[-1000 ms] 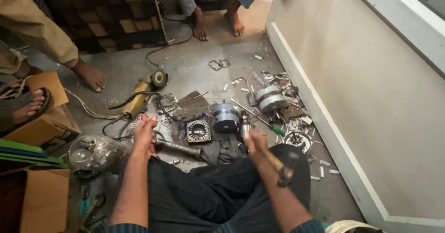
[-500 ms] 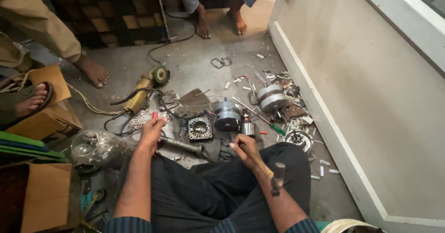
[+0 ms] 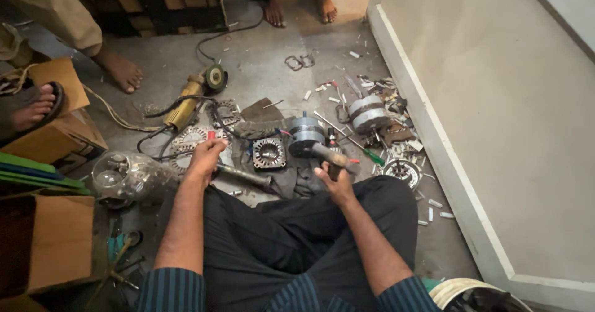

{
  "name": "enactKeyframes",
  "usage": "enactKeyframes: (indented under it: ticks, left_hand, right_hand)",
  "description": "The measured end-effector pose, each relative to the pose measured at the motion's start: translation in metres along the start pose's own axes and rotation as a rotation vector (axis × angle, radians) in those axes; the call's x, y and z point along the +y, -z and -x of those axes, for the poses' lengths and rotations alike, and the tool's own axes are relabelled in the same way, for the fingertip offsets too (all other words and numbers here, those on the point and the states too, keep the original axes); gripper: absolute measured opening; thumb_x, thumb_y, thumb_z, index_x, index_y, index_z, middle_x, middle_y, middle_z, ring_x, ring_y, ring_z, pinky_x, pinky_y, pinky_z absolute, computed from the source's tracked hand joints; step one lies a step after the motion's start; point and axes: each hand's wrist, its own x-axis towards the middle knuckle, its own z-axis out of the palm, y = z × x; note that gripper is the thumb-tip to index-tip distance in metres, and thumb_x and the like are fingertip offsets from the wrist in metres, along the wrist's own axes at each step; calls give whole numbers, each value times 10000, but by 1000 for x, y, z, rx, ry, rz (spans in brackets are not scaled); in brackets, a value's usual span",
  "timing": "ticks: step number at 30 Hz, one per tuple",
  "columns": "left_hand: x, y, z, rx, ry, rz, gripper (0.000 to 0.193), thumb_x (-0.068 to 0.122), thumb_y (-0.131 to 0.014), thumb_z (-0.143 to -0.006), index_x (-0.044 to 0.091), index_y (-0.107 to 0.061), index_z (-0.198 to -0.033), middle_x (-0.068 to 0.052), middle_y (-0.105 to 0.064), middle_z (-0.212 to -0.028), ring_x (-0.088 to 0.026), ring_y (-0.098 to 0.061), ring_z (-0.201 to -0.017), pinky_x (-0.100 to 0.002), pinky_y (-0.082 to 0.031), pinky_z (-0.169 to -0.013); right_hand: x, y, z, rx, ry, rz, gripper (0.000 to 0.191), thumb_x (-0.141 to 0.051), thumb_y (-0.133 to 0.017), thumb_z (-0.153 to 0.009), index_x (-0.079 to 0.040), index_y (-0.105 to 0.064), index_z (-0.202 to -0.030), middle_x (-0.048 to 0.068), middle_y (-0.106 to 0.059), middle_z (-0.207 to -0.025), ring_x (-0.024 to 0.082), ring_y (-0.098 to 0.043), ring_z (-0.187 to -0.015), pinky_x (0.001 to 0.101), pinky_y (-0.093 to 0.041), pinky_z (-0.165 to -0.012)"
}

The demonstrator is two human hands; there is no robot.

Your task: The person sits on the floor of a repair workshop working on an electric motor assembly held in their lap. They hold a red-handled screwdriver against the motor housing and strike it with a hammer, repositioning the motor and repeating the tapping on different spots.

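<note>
I sit on the floor with dark trousers and striped sleeves. My left hand [image 3: 203,157] is closed over the near end of a grey metal rod [image 3: 246,175] lying on the floor; a small red tip shows at its fingers. My right hand [image 3: 335,183] grips a hammer [image 3: 330,157] whose head is down beside a round grey motor [image 3: 305,133]. A square stator [image 3: 269,152] lies between my hands, just past the rod.
A second motor [image 3: 367,112], a green screwdriver [image 3: 370,156], a yellow angle grinder [image 3: 188,103] with its cable and scattered metal parts litter the floor. A clear jar [image 3: 124,178] and cardboard boxes [image 3: 59,240] stand left. A white panel [image 3: 496,120] rises right. Other people's feet [image 3: 121,70] are nearby.
My right hand has brought the hammer from beside my right knee forward and down to the grey motor. My left hand has stayed on the rod.
</note>
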Motion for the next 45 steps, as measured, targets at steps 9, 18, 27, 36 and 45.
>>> enactKeyframes:
  ticks: [9, 18, 27, 36, 45]
  left_hand:
    - [0, -1, -2, 13, -19, -39, 294, 303, -738, -900, 78, -779, -1085, -12, -550, -756, -132, -467, -656, -316, -365, -593]
    - [7, -1, 0, 156, -207, 84, 918, 197, -826, -792, 159, -333, -1565, -108, -566, -1323, -175, -540, -1042, -352, -450, -868]
    - [8, -1, 1, 219, -108, -47, 789, 265, -797, -782, 126, -480, -1492, -90, -656, -1162, -198, -616, -896, -339, -506, -807]
    - [14, 23, -2, 57, -38, 702, 411, 439, -673, -907, 193, -589, -1225, -13, -583, -827, -84, -421, -522, -269, -333, -434]
    - [13, 61, -1, 309, 200, 1200, 541, 695, -589, -855, 164, -483, -865, 29, -499, -688, -143, -429, -475, -291, -341, -436]
  right_hand:
    - [8, -5, -7, 64, -178, 81, 445, -408, -743, -949, -91, -533, -717, -69, -440, -664, 70, -386, -622, 304, -321, -559]
    - [5, 13, -12, 330, -90, 101, 445, -414, -694, -970, -59, -610, -715, -42, -529, -623, 65, -477, -558, 312, -354, -493]
    - [-30, 13, -2, 317, 193, 405, 387, -366, -729, -959, -8, -662, -828, -14, -507, -602, 84, -452, -563, 320, -381, -520]
    - [-44, 3, -2, -176, -340, -535, 447, -385, -690, -998, -129, -463, -712, -31, -414, -636, 103, -360, -534, 286, -270, -485]
    - [-56, 21, -7, -281, -620, -1296, 368, -259, -519, -1081, -164, -446, -734, -61, -382, -596, 120, -375, -584, 274, -334, -541]
